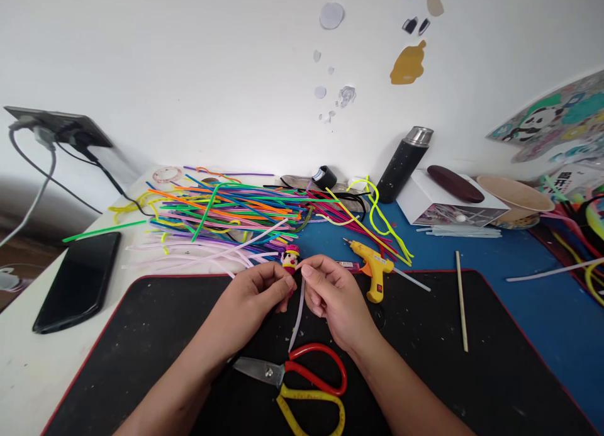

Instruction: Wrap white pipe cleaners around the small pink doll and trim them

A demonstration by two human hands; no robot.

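My left hand [264, 291] is closed around the lower part of a small red and yellow figure [291, 257] with a white face. Its fingers hide much of the figure's body. Close beside it, my right hand [330, 289] pinches the upper end of a pale pipe cleaner [299, 316], which hangs down between the hands toward the mat. Just below lie scissors [268, 372] with one red and one yellow handle, their blades pointing left.
A yellow glue gun [376, 269] lies right of my hands on the black mat [415, 367], with a thin stick [461, 301] farther right. Colorful pipe cleaners [226, 209] pile up behind. A phone [78, 282] is at left, a black flask [406, 165] at the back.
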